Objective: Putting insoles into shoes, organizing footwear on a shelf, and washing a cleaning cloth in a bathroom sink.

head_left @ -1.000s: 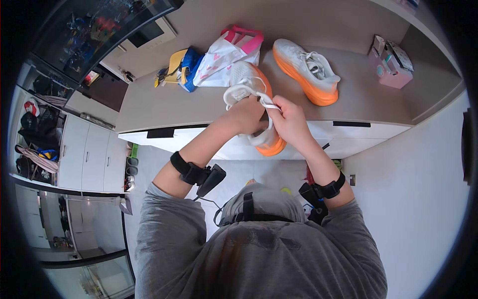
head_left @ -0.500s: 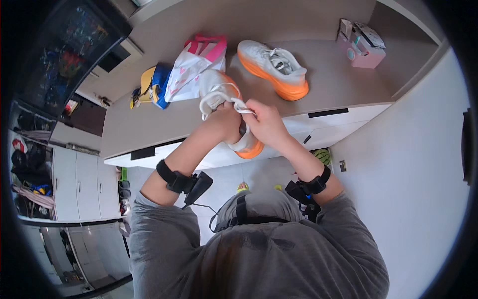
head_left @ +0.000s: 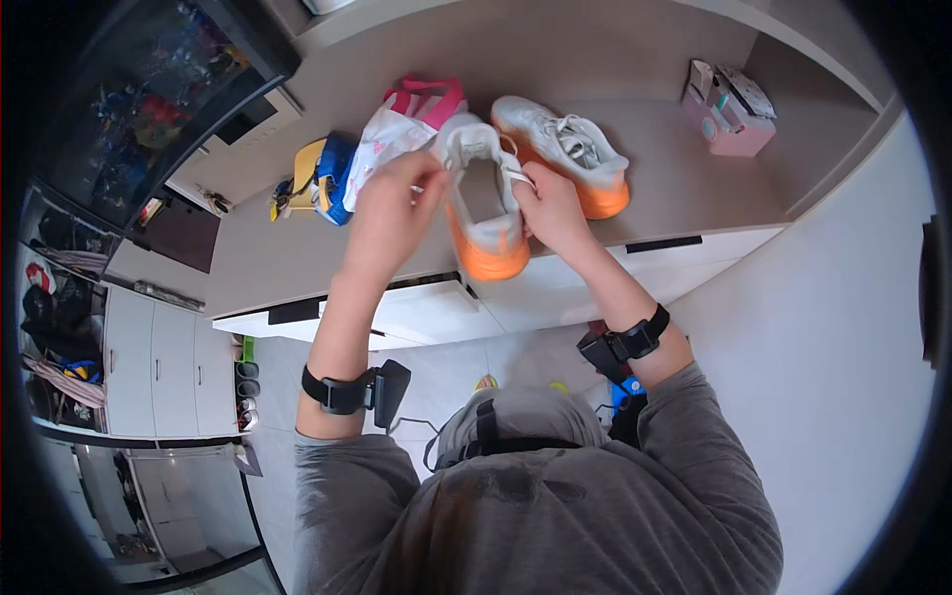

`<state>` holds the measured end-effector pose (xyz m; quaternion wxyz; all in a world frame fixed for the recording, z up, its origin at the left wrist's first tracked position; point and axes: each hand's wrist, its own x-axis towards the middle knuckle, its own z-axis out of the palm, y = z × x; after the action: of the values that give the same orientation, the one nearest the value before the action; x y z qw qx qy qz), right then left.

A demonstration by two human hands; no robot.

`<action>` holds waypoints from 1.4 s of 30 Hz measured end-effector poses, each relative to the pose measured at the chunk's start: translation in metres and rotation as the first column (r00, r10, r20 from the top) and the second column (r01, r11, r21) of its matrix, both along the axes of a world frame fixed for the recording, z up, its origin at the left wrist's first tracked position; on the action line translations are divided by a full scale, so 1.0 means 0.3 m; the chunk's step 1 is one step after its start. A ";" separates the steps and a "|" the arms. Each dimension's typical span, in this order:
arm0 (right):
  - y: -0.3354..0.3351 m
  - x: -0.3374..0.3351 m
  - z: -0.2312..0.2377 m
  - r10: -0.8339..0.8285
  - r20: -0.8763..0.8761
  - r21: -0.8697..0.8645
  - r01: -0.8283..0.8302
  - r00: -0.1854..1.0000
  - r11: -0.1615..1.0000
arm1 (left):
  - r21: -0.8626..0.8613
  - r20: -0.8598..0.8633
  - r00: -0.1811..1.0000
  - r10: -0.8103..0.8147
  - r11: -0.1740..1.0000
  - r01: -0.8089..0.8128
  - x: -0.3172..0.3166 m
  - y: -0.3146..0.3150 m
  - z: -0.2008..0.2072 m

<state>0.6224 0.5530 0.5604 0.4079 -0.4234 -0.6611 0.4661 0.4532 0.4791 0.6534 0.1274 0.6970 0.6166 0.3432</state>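
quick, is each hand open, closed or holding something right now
Left hand: fingers curled beside the nearer white-and-orange shoe; whether it grips anything cannot be told.
Right hand: closed, holding that shoe's right side.

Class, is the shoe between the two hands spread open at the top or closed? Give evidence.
Spread open: the shoe gapes at the top, baring the greyish insole inside.

A grey, short-sleeved cloth T-shirt (head_left: 635, 516), darkly blotched at six o'clock, is worn. A black armband (head_left: 340, 396) with a boxy black module (head_left: 393, 393) is strapped at eight o'clock, another black armband (head_left: 640, 340) at four. A thin black cable (head_left: 416, 420) is seen.
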 end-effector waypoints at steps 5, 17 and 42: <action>0.030 -0.041 0.021 -0.040 0.313 0.293 -0.056 0.949 0.954 | -0.086 0.195 0.977 0.088 0.994 -0.072 -0.138 0.016 -0.272; 0.148 -0.068 0.045 0.003 0.426 0.527 -0.250 0.905 0.812 | 0.306 0.120 0.987 -0.109 0.950 0.067 -0.102 0.212 -0.322; -0.026 0.020 0.445 0.058 -0.132 0.337 -0.011 0.990 0.941 | 0.004 0.724 0.652 -0.225 0.947 0.322 -0.065 0.113 0.113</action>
<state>0.6283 0.5453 0.6939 0.5111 -0.3025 -0.7078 0.3824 0.4336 0.5131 0.6872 0.4507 0.5837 0.4259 0.5243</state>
